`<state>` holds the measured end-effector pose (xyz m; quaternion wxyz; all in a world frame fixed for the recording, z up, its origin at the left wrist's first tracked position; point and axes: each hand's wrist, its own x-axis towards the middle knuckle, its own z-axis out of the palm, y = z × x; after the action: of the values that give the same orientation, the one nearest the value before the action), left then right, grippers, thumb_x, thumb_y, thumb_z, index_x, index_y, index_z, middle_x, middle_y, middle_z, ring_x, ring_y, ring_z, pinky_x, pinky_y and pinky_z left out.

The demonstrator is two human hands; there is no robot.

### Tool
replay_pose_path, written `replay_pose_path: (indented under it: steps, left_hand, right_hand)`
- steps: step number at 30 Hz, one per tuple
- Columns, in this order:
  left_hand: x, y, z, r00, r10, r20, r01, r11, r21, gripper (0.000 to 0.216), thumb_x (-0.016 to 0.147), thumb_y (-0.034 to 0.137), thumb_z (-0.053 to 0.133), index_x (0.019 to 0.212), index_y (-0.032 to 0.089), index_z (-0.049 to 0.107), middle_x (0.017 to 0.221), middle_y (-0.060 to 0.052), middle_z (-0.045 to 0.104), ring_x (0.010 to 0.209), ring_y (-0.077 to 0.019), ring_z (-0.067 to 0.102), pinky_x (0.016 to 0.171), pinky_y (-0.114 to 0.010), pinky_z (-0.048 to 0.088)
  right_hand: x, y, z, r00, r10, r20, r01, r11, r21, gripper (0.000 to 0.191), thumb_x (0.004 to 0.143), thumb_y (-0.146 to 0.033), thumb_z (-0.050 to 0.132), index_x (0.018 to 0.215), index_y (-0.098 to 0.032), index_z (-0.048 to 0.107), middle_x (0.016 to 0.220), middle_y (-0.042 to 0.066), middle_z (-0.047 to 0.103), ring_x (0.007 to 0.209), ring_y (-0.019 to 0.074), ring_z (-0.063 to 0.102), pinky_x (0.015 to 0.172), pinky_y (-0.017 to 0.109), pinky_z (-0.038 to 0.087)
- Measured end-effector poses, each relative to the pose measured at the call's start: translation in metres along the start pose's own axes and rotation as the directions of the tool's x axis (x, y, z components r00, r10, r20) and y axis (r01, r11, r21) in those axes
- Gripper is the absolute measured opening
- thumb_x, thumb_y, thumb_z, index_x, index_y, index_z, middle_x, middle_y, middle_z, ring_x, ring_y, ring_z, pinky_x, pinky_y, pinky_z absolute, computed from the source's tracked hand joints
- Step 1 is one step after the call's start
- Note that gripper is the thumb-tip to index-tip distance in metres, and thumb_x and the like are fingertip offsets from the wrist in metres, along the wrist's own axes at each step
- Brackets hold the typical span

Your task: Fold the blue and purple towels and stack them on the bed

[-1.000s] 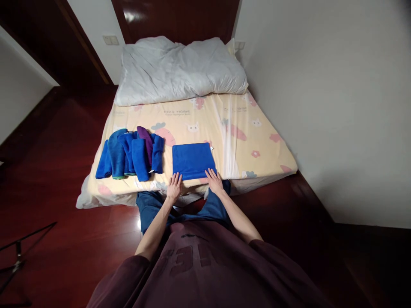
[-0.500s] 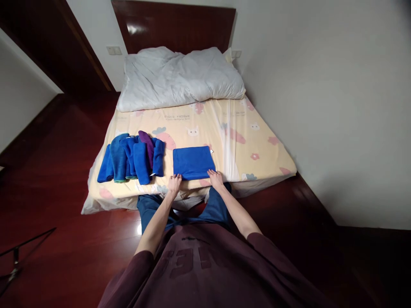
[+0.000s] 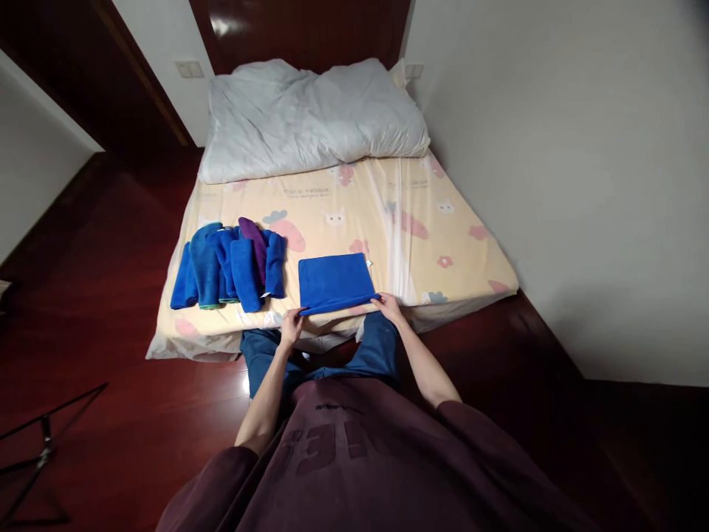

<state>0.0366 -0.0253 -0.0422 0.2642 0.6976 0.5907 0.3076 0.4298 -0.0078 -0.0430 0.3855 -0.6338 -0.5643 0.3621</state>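
A blue towel, folded into a rectangle, lies near the front edge of the bed. My left hand pinches its near left corner, and my right hand pinches the near right corner. Along the near edge the cloth is slightly rolled or turned up between my hands. A small white tag sticks out at the towel's far right corner. To the left lies a pile of rolled towels, several of them blue, with a purple towel among them.
The bed has a yellow sheet with carrot and rabbit prints. A white quilt is heaped at the headboard. On the floor at the lower left stands a black tripod leg. A wall runs along the right.
My hands have shifted slightly outward to the towel's near corners and now pinch its near edge, which looks thicker and rolled. The camera view has tilted down a little.
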Motion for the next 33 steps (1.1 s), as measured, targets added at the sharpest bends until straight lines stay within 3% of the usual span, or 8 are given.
replay_pose_path:
  steps: [5, 10, 23, 26, 28, 30, 31, 33]
  left_hand:
    - [0.006, 0.002, 0.001, 0.987, -0.147, -0.07, 0.145, 0.989, -0.036, 0.031, 0.098, 0.04, 0.052, 0.108, 0.016, 0.07, 0.099, -0.012, 0.073, 0.098, -0.0258, 0.068, 0.092, -0.041, 0.056]
    - [0.008, 0.008, 0.001, 0.984, -0.178, -0.027, 0.176, 0.982, -0.063, 0.035, 0.101, 0.044, 0.045, 0.101, 0.017, 0.067, 0.092, -0.009, 0.073, 0.089, -0.0242, 0.068, 0.087, -0.04, 0.054]
    - [0.014, 0.011, 0.006, 0.981, -0.175, -0.088, 0.174, 0.984, -0.023, 0.036, 0.101, 0.045, 0.043, 0.105, 0.018, 0.068, 0.096, -0.012, 0.074, 0.091, -0.0272, 0.07, 0.087, -0.042, 0.055]
    - [0.006, 0.014, 0.002, 0.976, -0.172, -0.131, 0.172, 0.985, -0.014, 0.037, 0.102, 0.042, 0.043, 0.121, 0.018, 0.064, 0.107, -0.014, 0.073, 0.102, -0.0281, 0.069, 0.093, -0.046, 0.055]
    - [-0.008, 0.019, -0.001, 0.976, -0.102, -0.19, 0.116, 0.991, 0.064, 0.041, 0.103, 0.039, 0.043, 0.135, 0.017, 0.057, 0.124, -0.017, 0.069, 0.119, -0.0288, 0.064, 0.103, -0.048, 0.052]
    - [-0.025, 0.028, -0.001, 0.986, 0.032, -0.163, -0.001, 0.982, 0.187, 0.045, 0.104, 0.034, 0.041, 0.144, 0.015, 0.051, 0.144, -0.02, 0.058, 0.136, -0.0287, 0.053, 0.113, -0.048, 0.045]
    - [-0.033, 0.034, 0.001, 0.989, 0.106, -0.102, -0.08, 0.968, 0.239, 0.047, 0.105, 0.031, 0.039, 0.148, 0.016, 0.049, 0.153, -0.019, 0.051, 0.144, -0.0285, 0.047, 0.117, -0.048, 0.041]
    - [-0.046, 0.047, 0.008, 0.973, 0.221, 0.067, -0.231, 0.93, 0.288, 0.05, 0.104, 0.025, 0.037, 0.153, 0.018, 0.046, 0.164, -0.014, 0.04, 0.154, -0.0282, 0.034, 0.123, -0.049, 0.034]
  right_hand:
    - [-0.001, -0.002, 0.002, 0.998, -0.023, -0.062, 0.026, 0.999, 0.036, 0.047, 0.086, -0.065, 0.056, 0.091, -0.019, 0.066, 0.09, 0.01, 0.075, 0.085, 0.0244, 0.071, 0.081, 0.037, 0.06]
    - [-0.002, -0.007, 0.005, 0.998, 0.005, -0.064, -0.009, 0.998, -0.066, 0.044, 0.092, -0.062, 0.05, 0.094, -0.021, 0.067, 0.083, 0.005, 0.073, 0.08, 0.0231, 0.07, 0.079, 0.036, 0.06]
    - [0.006, -0.002, 0.003, 0.998, -0.012, -0.066, 0.0, 0.984, -0.179, 0.048, 0.094, -0.064, 0.05, 0.083, -0.021, 0.068, 0.07, 0.004, 0.067, 0.071, 0.0234, 0.067, 0.071, 0.034, 0.057]
    - [-0.001, -0.007, 0.003, 0.995, -0.019, -0.097, -0.004, 0.975, -0.224, 0.046, 0.097, -0.058, 0.047, 0.1, -0.018, 0.07, 0.085, 0.009, 0.073, 0.081, 0.0255, 0.07, 0.08, 0.038, 0.059]
    - [-0.016, -0.016, 0.006, 0.974, -0.073, -0.213, 0.004, 0.951, -0.308, 0.049, 0.101, -0.051, 0.044, 0.123, -0.014, 0.066, 0.113, 0.017, 0.074, 0.104, 0.029, 0.069, 0.095, 0.044, 0.056]
    - [-0.037, -0.026, 0.011, 0.942, -0.171, -0.29, 0.03, 0.9, -0.434, 0.053, 0.104, -0.043, 0.04, 0.144, -0.013, 0.055, 0.142, 0.021, 0.061, 0.131, 0.0313, 0.058, 0.111, 0.05, 0.045]
    - [-0.049, -0.032, 0.016, 0.938, -0.223, -0.265, 0.065, 0.864, -0.498, 0.053, 0.105, -0.039, 0.038, 0.15, -0.014, 0.05, 0.153, 0.019, 0.053, 0.14, 0.0312, 0.05, 0.117, 0.052, 0.04]
    - [-0.07, -0.043, 0.029, 0.949, -0.304, -0.085, 0.197, 0.781, -0.593, 0.053, 0.106, -0.033, 0.036, 0.157, -0.019, 0.045, 0.165, 0.013, 0.039, 0.152, 0.029, 0.035, 0.123, 0.052, 0.031]
